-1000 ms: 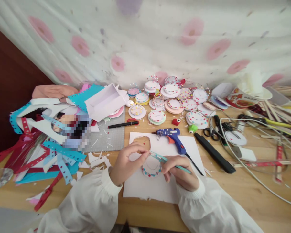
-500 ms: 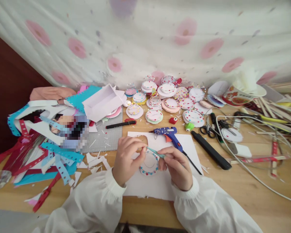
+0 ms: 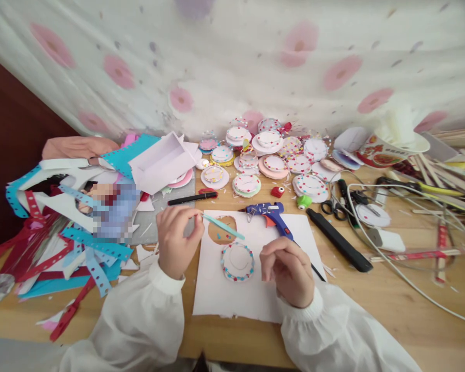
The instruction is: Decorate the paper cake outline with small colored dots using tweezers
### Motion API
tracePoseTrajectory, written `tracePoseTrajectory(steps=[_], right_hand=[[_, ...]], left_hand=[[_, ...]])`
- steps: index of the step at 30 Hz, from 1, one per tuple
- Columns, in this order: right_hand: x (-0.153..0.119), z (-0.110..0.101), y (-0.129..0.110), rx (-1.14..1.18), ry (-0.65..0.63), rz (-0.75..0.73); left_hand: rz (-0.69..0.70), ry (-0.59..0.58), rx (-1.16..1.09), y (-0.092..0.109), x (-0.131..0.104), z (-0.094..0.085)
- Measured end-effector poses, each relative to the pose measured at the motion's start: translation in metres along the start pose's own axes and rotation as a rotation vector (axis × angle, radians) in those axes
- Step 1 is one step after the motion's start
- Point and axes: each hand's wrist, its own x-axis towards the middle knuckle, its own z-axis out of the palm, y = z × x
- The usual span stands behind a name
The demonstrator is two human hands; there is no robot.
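My left hand (image 3: 180, 240) is raised over the left edge of a white sheet (image 3: 213, 299), its thumb and forefinger pinching one end of a slim teal tool (image 3: 225, 227). The tool slants down to the right; its exact kind is not clear. My right hand (image 3: 289, 268) is held over the sheet's right side with fingers curled in and nothing visible in them. Between the hands lies a white paper disc (image 3: 237, 262) ringed with red and blue beads. Above it is a round brown piece (image 3: 222, 236) with a few loose red and blue beads on it.
A blue glue gun (image 3: 269, 212) lies at the sheet's top, its cord running right. Several decorated discs (image 3: 273, 165) stand behind. Paper scraps (image 3: 89, 258) crowd the left. A black bar-shaped item (image 3: 339, 240), scissors (image 3: 335, 209) and a white cable (image 3: 406, 287) lie on the right.
My left hand has moved left, taking the teal tool with it. My right hand has let go of the tool's other end and curled its fingers. The brown piece is now uncovered.
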Motion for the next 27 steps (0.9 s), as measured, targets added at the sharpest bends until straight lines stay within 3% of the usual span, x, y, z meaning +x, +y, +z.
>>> tracePoseTrajectory(steps=[4, 8, 11, 15, 19, 23, 27], right_hand=[[0.005, -0.001, 0.002, -0.318, 0.021, -0.205], [0.007, -0.002, 0.001, -0.746, -0.045, -0.415], [0.007, 0.0, 0.001, -0.902, -0.099, -0.48], [0.008, 0.002, 0.003, -0.952, -0.104, -0.492], [0.008, 0.002, 0.005, -0.961, -0.069, -0.501], [0.007, 0.0, 0.003, -0.972, -0.11, -0.535], [0.005, -0.003, 0.001, -0.918, -0.146, -0.52]], left_hand=[[0.0, -0.015, 0.0, -0.002, -0.003, -0.005], [0.023, -0.033, -0.09, 0.014, -0.002, -0.01], [0.023, -0.026, -0.199, 0.03, 0.007, -0.016], [-0.011, -0.035, -0.369, 0.052, 0.021, -0.022], [-0.153, -0.073, -0.568, 0.065, 0.021, -0.018], [-0.341, -0.137, -0.723, 0.066, 0.014, -0.012], [-0.493, -0.273, -0.853, 0.056, 0.012, -0.016]])
